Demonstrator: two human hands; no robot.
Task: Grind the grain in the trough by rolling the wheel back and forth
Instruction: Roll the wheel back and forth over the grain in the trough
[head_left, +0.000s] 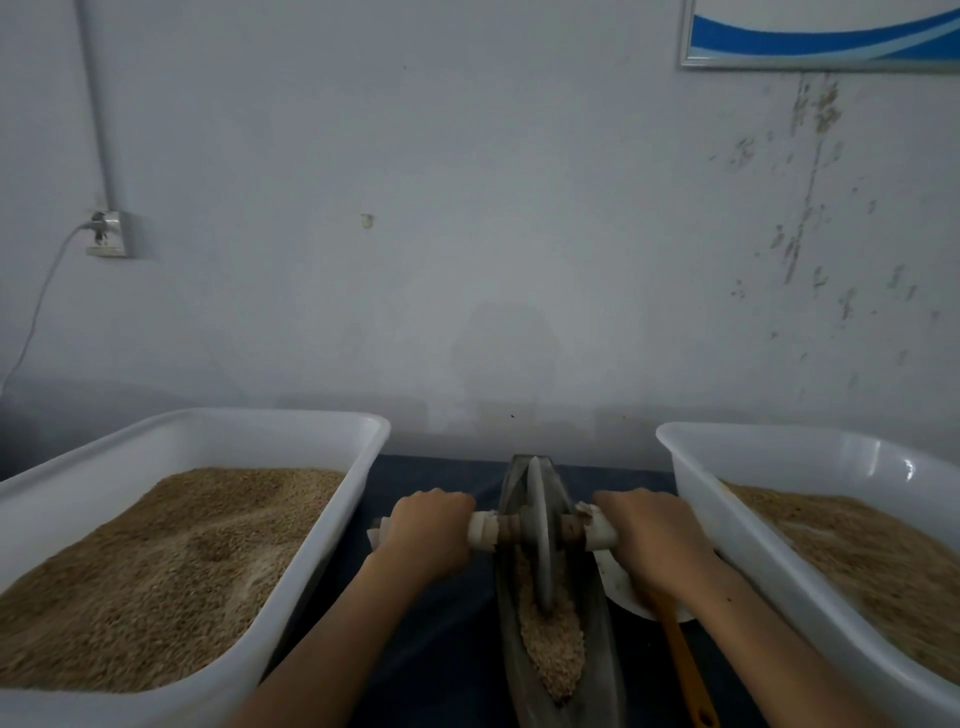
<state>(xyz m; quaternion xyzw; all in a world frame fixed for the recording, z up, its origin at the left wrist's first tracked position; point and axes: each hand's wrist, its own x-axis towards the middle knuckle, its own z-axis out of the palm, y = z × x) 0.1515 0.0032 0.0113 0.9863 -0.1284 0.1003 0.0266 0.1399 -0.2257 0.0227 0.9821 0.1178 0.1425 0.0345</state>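
A narrow grey boat-shaped trough runs away from me on the dark table between two tubs. Tan grain lies in its near half. A thin grey wheel stands upright in the trough, its lower edge in the grain, at the far half. An axle passes through it, with white cloth-wrapped handles on both sides. My left hand grips the left handle. My right hand grips the right handle.
A white tub of grain stands at the left, another white tub of grain at the right. A white bowl and an orange-handled tool lie between trough and right tub. The wall is close behind.
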